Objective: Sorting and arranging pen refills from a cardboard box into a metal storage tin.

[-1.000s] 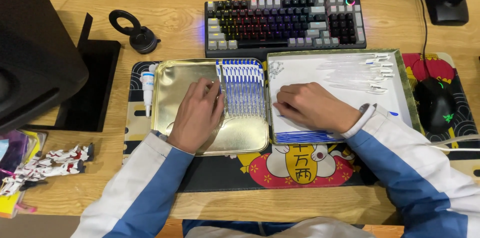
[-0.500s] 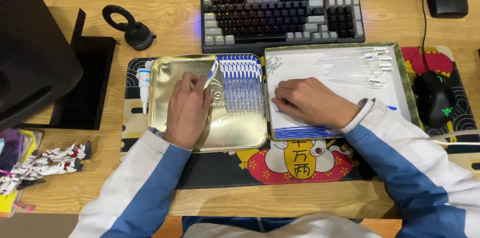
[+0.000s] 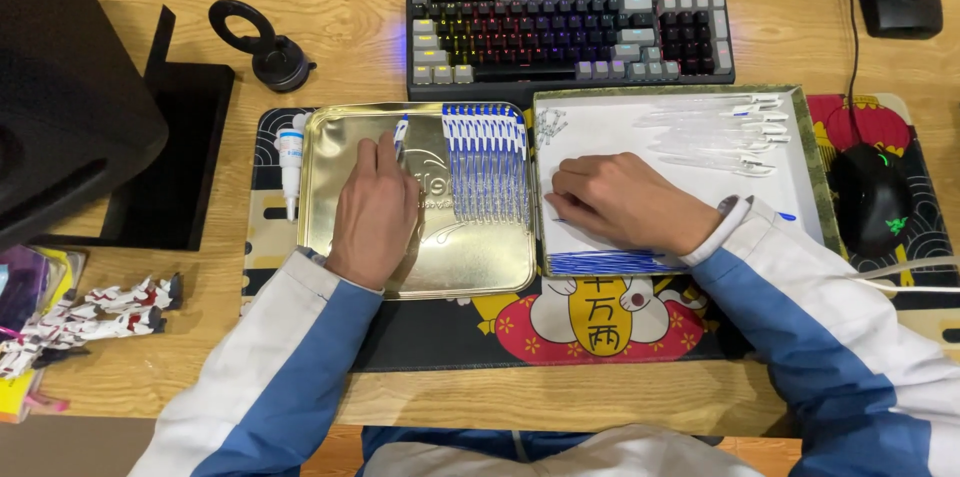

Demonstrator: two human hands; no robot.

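Left hand (image 3: 372, 212) slid left, pen (image 3: 401, 133) at fingertips.

Counts, left to right:
- 2 trays: one gold metal tray (image 3: 330, 267) left, one white-lined tray (image 3: 810, 152) right.
- Pens with blue caps in a row (image 3: 486, 162) in the gold tray: roughly 10, too tightly packed for an exact count.
- 1 separate blue-and-white pen (image 3: 401, 133) at the left hand's (image 3: 373, 217) fingertips.
- Clear pen barrels (image 3: 715, 132) at far right of the white tray: several, overlapping, can't count.
- 1 bundle of blue refills (image 3: 600, 263) on the near edge; 1 small cluster of springs (image 3: 551, 124) in the far-left corner.
- 2 hands, right hand (image 3: 625, 202) in the white tray.
- 1 keyboard (image 3: 570, 29), 1 mouse (image 3: 870, 199), 1 small white bottle (image 3: 290, 159).
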